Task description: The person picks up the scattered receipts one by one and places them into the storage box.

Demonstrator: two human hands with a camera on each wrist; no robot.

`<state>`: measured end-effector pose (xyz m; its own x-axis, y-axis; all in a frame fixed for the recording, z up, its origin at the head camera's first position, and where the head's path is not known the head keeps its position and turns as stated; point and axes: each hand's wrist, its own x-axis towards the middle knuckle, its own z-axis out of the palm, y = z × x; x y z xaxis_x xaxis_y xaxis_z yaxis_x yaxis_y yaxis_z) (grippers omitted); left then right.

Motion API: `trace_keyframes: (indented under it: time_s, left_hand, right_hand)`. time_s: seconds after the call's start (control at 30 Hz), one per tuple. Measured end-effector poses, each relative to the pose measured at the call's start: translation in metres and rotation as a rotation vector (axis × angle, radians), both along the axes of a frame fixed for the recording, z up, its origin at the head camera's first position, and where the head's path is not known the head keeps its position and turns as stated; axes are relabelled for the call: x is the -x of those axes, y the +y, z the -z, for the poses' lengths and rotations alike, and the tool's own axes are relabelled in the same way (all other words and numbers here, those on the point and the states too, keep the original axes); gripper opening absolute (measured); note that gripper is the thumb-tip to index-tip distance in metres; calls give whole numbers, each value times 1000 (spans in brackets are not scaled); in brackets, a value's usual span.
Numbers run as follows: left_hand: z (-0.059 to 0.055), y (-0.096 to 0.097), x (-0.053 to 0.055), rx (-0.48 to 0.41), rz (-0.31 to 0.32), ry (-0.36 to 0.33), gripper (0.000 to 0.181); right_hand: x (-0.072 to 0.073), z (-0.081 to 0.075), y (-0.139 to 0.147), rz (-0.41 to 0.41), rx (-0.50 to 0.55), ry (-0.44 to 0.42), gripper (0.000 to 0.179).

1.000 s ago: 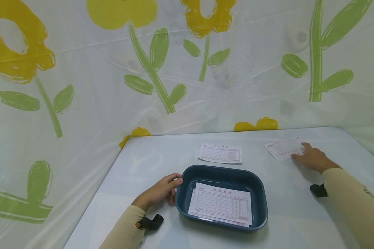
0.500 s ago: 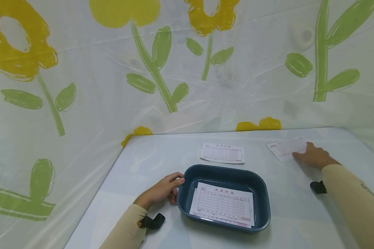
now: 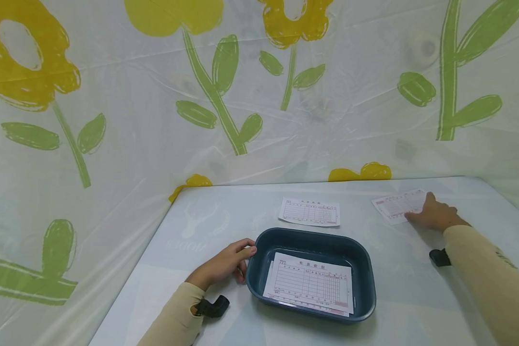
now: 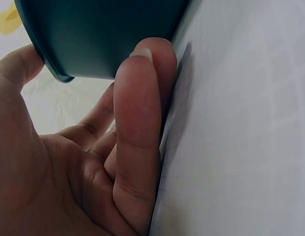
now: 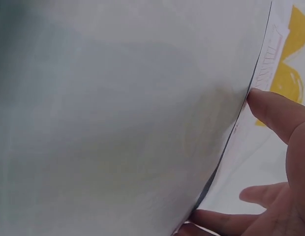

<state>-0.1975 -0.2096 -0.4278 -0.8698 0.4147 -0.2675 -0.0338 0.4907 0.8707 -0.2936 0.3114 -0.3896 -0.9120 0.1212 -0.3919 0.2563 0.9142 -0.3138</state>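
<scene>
My left hand (image 3: 222, 264) holds the left end of a dark blue-green rectangular plastic basin (image 3: 365, 269). In the left wrist view the thumb meets the rim of the basin (image 4: 93, 39), while the other fingers bend beside its outer wall. Inside the basin lie overlapping printed paper receipt forms (image 3: 311, 283). At the right, my right hand (image 3: 437, 214) rests on a loose receipt form (image 3: 400, 204), thumb and index finger spread at its right side. The right wrist view shows those fingertips against the table surface, with the form (image 5: 270, 54) seen edge-on beyond them.
Another receipt form (image 3: 310, 211) lies flat behind the basin, its edge slightly raised. The white table (image 3: 199, 240) meets a flower-printed curtain (image 3: 155, 144) along its back and left side. Black wrist straps (image 3: 214, 307) sit on the sleeves.
The scene has shifted slightly in the head view. My right index finger straightens a little at the form's edge; the form and the basin stay where they were.
</scene>
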Motion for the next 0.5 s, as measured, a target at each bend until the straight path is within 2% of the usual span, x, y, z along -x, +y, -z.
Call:
trace_keyframes:
  time_s: [0.23,0.5]
  left_hand:
    - [0,-1,1,-1,0,-4,41]
    - [0,0,1,0,1,-7,41]
  right_hand:
    - [4,5,8,48,-5,65,111]
    - [10,10,20,57,-4,153,113]
